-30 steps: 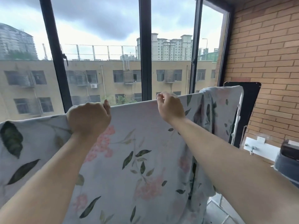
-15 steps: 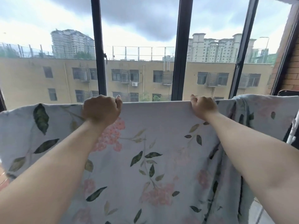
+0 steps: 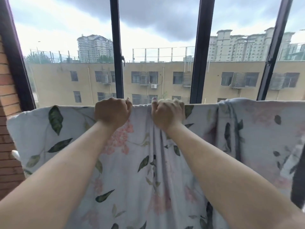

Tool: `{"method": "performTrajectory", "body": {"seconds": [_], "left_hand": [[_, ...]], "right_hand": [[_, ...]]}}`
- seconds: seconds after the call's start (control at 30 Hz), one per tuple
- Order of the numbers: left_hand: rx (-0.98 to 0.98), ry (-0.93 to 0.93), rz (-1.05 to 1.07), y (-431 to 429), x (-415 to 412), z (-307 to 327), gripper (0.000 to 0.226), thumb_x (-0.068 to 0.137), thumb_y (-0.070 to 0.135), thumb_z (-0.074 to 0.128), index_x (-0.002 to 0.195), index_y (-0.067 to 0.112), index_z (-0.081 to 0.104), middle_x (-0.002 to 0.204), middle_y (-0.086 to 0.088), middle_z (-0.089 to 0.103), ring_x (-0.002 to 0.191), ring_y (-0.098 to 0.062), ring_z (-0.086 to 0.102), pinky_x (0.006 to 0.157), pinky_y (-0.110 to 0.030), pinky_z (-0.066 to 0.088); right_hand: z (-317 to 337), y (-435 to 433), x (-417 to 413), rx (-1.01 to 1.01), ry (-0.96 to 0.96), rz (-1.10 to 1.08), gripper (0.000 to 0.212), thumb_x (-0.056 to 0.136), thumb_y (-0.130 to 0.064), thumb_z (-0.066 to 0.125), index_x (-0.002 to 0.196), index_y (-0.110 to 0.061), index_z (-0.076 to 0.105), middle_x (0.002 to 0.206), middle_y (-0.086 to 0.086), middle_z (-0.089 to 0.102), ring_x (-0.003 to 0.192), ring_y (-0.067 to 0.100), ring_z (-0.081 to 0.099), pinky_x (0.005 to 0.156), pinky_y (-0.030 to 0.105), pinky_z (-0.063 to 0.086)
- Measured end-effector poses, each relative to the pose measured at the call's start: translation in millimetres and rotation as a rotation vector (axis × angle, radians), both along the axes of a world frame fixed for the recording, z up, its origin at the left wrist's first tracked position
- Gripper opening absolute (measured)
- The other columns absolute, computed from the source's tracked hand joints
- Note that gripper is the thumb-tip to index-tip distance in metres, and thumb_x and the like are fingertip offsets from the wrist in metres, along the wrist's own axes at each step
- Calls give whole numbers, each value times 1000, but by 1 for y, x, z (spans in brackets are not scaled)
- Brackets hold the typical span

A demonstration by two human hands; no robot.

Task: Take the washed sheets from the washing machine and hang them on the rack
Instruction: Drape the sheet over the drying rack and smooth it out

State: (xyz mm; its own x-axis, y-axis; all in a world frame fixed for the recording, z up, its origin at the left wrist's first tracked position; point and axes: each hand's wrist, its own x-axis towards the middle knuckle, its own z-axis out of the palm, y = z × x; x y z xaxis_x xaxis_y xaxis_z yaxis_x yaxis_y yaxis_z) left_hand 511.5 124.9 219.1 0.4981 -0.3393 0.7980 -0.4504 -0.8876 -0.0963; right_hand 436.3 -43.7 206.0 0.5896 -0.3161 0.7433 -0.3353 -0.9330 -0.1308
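Right hand [image 3: 167, 115] has slid left along the top edge of the sheet [image 3: 132, 171] and now sits near the left hand [image 3: 113, 113], where half a second ago the two were well apart. The view has swung left as well, bringing a brick wall [image 3: 6, 113] in at the left edge. The floral sheet hangs draped over the rack in front of the window [image 3: 117, 63]. The rack's rail is hidden under the fabric. The cloth lies fairly flat to the left of the hands, falls in gathered vertical folds below the right hand, and is bunched in a thicker rope further right. Judged from this, the sheet is already on the rack and the step in hand is spreading and evening it along the rail. Both hands are closed into fists over the top hem, the fingers [image 3: 173, 103] curled tight round the fabric with the knuckles toward the camera. Neither hand holds anything else.
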Motion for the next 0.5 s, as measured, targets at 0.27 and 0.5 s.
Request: {"method": "performTrajectory", "body": {"seconds": [0.27, 0.5], "left_hand": [[12, -9, 17, 7, 1, 0, 59, 104, 41, 28, 80, 14, 75, 73, -12, 71, 67, -32, 66, 60, -30, 37], [9, -2, -36, 1, -2, 0, 66, 105, 50, 23, 80, 17, 75, 73, -9, 70, 68, -31, 65, 62, -31, 35]], "right_hand": [[0, 46, 16, 29, -12, 163, 70, 105, -44, 9, 85, -13, 69, 92, 10, 71, 96, 32, 60, 96, 45, 36], [2, 33, 4, 44, 7, 211, 68, 106, -45, 9, 97, -13, 68, 101, 10, 71, 103, 31, 60, 99, 43, 37]]}}
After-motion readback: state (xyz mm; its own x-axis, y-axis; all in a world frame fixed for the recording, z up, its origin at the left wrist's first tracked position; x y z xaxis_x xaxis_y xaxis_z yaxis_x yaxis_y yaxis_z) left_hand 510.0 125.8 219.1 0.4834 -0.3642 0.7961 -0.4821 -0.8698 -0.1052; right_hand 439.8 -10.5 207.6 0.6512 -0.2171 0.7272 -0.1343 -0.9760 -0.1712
